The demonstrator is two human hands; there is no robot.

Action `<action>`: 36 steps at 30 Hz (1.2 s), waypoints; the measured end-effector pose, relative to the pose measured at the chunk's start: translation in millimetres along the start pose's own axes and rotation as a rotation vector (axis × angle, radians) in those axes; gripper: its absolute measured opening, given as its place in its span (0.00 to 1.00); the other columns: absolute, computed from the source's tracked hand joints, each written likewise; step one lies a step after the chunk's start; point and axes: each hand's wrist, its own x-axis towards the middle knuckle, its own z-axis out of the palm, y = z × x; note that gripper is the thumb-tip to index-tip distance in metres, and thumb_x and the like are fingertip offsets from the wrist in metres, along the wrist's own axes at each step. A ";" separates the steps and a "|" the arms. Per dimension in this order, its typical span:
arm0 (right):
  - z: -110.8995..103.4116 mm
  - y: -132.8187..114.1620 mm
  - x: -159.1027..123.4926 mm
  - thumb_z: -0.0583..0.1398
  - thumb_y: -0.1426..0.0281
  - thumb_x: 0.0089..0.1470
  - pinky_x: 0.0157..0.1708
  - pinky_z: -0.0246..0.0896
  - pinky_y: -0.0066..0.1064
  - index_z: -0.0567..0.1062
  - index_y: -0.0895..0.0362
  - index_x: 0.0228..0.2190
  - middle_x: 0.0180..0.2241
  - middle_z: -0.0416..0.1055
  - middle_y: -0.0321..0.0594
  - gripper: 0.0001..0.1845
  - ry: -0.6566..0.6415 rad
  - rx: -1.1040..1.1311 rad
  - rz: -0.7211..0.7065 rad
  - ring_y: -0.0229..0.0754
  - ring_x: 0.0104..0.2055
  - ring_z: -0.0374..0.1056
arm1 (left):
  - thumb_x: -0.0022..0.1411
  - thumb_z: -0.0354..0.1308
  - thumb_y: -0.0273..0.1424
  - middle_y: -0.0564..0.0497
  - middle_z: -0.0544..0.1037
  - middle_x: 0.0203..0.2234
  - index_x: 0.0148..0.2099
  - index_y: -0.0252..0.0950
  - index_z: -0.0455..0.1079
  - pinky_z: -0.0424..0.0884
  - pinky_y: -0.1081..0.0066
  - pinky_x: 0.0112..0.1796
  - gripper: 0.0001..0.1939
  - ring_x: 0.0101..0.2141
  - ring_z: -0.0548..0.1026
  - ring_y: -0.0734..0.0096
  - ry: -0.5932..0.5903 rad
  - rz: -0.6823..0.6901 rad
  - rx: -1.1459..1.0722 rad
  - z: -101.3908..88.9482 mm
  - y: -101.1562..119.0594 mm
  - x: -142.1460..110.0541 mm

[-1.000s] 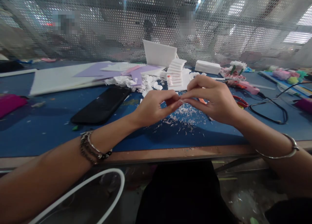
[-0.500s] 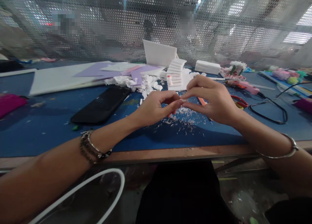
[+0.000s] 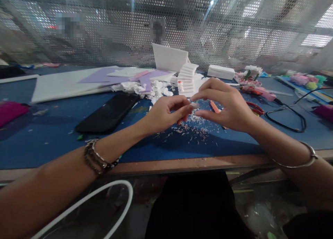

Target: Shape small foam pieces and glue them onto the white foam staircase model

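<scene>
Between thumb and fingertips my left hand [image 3: 166, 113] pinches a small whitish piece [image 3: 195, 105], too small to name more exactly. My right hand [image 3: 225, 102] is just right of it, thumb and fingers parted around the piece's free end with a gap. Below both hands, fine white shavings [image 3: 199, 130] are scattered over the blue table mat [image 3: 145, 149]. An orange tool [image 3: 214, 106], perhaps a cutter, lies partly hidden behind my right hand. Beyond the hands rises a stepped white foam piece [image 3: 187, 74] with a small red mark.
A black phone [image 3: 108, 113] lies to the left. Behind it are purple sheets [image 3: 100, 75], a white board [image 3: 57, 85] and crumpled white scraps [image 3: 158, 90]. At right are a pink glue gun [image 3: 266, 93], its black cable [image 3: 299, 109] and red-handled scissors [image 3: 256, 108].
My right thumb and fingers have spread apart and come off the small piece. My left hand still pinches it, and more of the piece now shows.
</scene>
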 end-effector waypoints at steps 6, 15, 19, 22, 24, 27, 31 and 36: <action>2.4 0.8 -1.8 0.56 0.68 0.53 0.34 0.58 0.27 0.75 0.58 0.32 0.30 0.64 0.39 0.09 0.046 -0.063 -0.071 0.34 0.33 0.60 | 0.59 0.50 0.36 0.56 0.68 0.16 0.26 0.35 0.63 0.62 0.81 0.18 0.12 0.16 0.65 0.82 -0.040 -0.029 -0.078 0.6 4.6 0.6; 2.4 -2.5 -0.7 0.53 0.70 0.56 0.34 0.58 0.26 0.75 0.61 0.28 0.29 0.65 0.39 0.12 0.067 -0.002 -0.016 0.33 0.33 0.61 | 0.58 0.52 0.36 0.56 0.67 0.17 0.27 0.34 0.63 0.62 0.82 0.19 0.11 0.17 0.65 0.83 -0.050 -0.109 -0.121 0.6 5.0 -0.9; 1.2 -2.2 0.1 0.54 0.67 0.55 0.36 0.59 0.28 0.73 0.60 0.32 0.31 0.66 0.39 0.11 0.057 0.034 0.010 0.34 0.35 0.63 | 0.59 0.51 0.36 0.56 0.67 0.17 0.27 0.34 0.62 0.62 0.82 0.19 0.12 0.16 0.65 0.83 -0.046 -0.140 -0.146 -0.1 5.6 -0.3; 1.8 -0.4 -0.4 0.58 0.66 0.52 0.36 0.59 0.28 0.73 0.60 0.33 0.32 0.65 0.39 0.10 0.032 0.020 -0.021 0.34 0.35 0.62 | 0.59 0.51 0.35 0.56 0.67 0.17 0.27 0.35 0.62 0.62 0.82 0.19 0.11 0.16 0.64 0.83 -0.054 -0.152 -0.175 -0.2 7.2 0.3; 2.9 1.0 -1.2 0.57 0.67 0.52 0.36 0.59 0.28 0.74 0.60 0.32 0.31 0.65 0.39 0.09 0.041 0.021 -0.040 0.34 0.35 0.62 | 0.59 0.51 0.35 0.56 0.67 0.17 0.27 0.35 0.62 0.62 0.82 0.19 0.11 0.16 0.64 0.83 -0.069 -0.154 -0.200 0.0 7.8 0.2; 4.2 2.7 -2.3 0.57 0.68 0.52 0.35 0.59 0.28 0.75 0.59 0.31 0.29 0.65 0.39 0.08 0.074 0.026 -0.086 0.34 0.33 0.61 | 0.58 0.51 0.35 0.56 0.68 0.17 0.27 0.35 0.63 0.62 0.82 0.19 0.11 0.17 0.65 0.83 -0.085 -0.152 -0.214 0.5 7.5 -0.6; 4.2 3.4 -2.5 0.57 0.68 0.53 0.34 0.59 0.29 0.75 0.58 0.29 0.28 0.66 0.38 0.08 0.073 0.024 -0.112 0.34 0.33 0.61 | 0.59 0.51 0.34 0.56 0.67 0.17 0.28 0.34 0.63 0.62 0.82 0.20 0.10 0.17 0.65 0.83 -0.097 -0.127 -0.199 0.6 5.7 -1.5; 3.5 1.0 -1.4 0.56 0.69 0.54 0.34 0.59 0.29 0.74 0.58 0.28 0.29 0.66 0.38 0.08 0.075 -0.002 -0.119 0.34 0.32 0.61 | 0.59 0.51 0.35 0.56 0.67 0.17 0.28 0.34 0.63 0.62 0.83 0.19 0.11 0.17 0.65 0.84 -0.097 -0.087 -0.192 0.5 4.5 -1.0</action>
